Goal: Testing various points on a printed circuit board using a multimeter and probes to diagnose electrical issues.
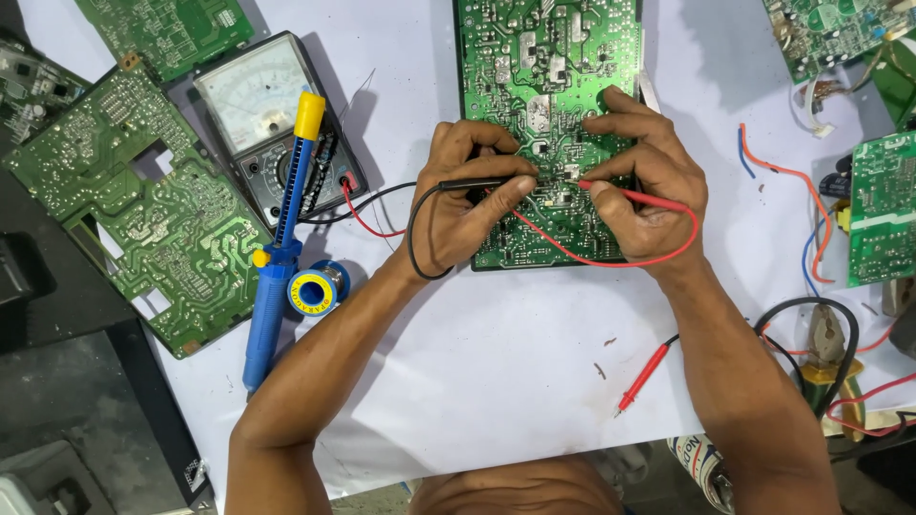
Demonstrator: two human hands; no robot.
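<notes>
both hands hold a thin test probe each, in a narrow grip of fingertips. left hand [469, 205] pinches the black probe [482, 182] between thumb and fingers, its tip pointing to the right. right hand [641, 176] pinches the red probe [630, 195], its tip pointing to the left. the two tips meet very near each other on the lower middle of the green circuit board [549, 67], which lies flat on the white worktop [496, 353] in front of the person. the red and black leads run to the analog meter [272, 124] at the left. a blue solder sucker [279, 257] leans over the meter, and a solder spool [315, 289] is just beside it. a spare red probe [641, 379] lies apart on the worktop.
</notes>
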